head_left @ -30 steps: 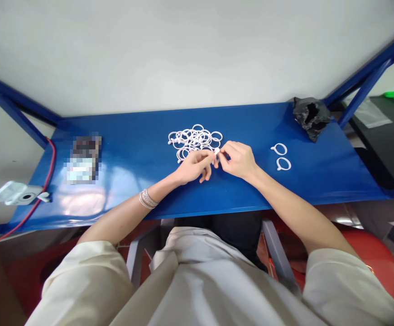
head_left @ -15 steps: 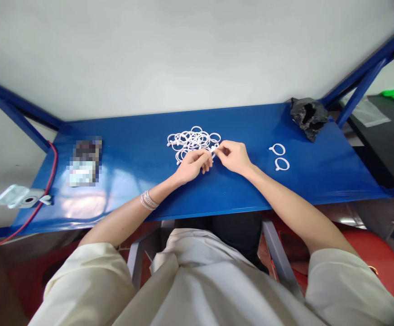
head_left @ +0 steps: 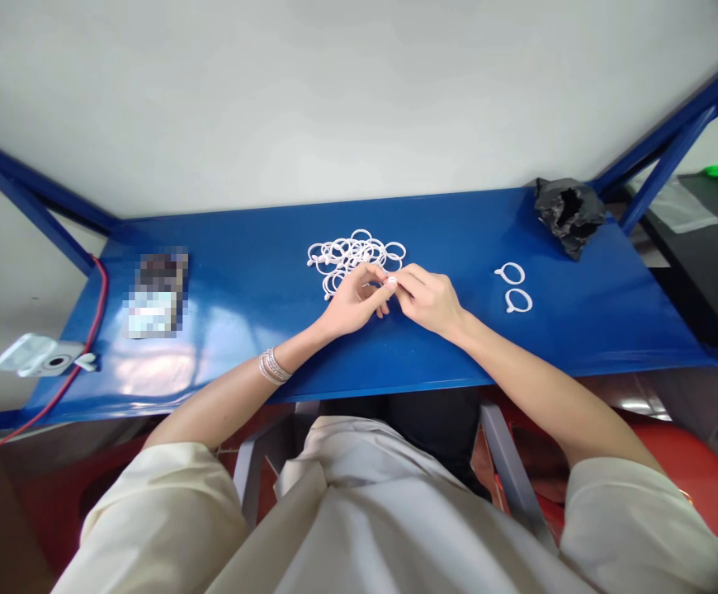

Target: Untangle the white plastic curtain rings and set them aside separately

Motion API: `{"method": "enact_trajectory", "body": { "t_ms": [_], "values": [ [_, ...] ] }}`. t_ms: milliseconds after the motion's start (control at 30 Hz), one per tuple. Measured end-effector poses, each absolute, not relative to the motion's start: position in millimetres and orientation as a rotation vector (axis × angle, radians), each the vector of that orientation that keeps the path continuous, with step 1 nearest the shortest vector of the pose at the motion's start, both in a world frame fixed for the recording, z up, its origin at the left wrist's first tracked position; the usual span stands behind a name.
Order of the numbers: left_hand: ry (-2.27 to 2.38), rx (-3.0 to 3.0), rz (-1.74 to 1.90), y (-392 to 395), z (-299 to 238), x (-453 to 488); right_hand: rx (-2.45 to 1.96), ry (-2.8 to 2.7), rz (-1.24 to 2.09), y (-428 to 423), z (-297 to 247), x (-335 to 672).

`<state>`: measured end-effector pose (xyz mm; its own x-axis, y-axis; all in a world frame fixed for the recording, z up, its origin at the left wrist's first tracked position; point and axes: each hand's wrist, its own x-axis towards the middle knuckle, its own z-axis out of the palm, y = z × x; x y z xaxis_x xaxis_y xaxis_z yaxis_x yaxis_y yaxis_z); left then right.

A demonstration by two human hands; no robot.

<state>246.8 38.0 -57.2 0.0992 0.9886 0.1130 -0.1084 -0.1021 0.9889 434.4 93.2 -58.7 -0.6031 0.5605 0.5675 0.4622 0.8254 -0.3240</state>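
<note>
A heap of several white plastic rings (head_left: 351, 254) lies on the blue table (head_left: 260, 280), just beyond my hands. My left hand (head_left: 354, 302) and my right hand (head_left: 428, 299) meet in front of the heap, fingertips pinched together on one small white ring (head_left: 390, 281). Silver bangles sit on my left wrist. Two separate white rings (head_left: 513, 287) lie on the table to the right of my right hand.
A crumpled black plastic bag (head_left: 566, 213) rests at the table's back right. A blurred dark packet (head_left: 154, 293) lies at the left, with a white device (head_left: 40, 355) and a red cable (head_left: 90, 330) at the left edge. White wall stands behind the table.
Both hands have stayed together by the heap, shifting only slightly as the fingers work the pinched ring. The two rings at the right have not moved.
</note>
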Motion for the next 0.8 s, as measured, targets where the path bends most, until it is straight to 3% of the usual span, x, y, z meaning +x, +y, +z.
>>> {"method": "enact_trajectory", "body": {
  "t_ms": [800],
  "values": [
    [1.086,1.352,1.293,37.8,-48.3,242.9,-0.867,-2.468,0.205,85.3,-48.3,433.0]
  ]
}}
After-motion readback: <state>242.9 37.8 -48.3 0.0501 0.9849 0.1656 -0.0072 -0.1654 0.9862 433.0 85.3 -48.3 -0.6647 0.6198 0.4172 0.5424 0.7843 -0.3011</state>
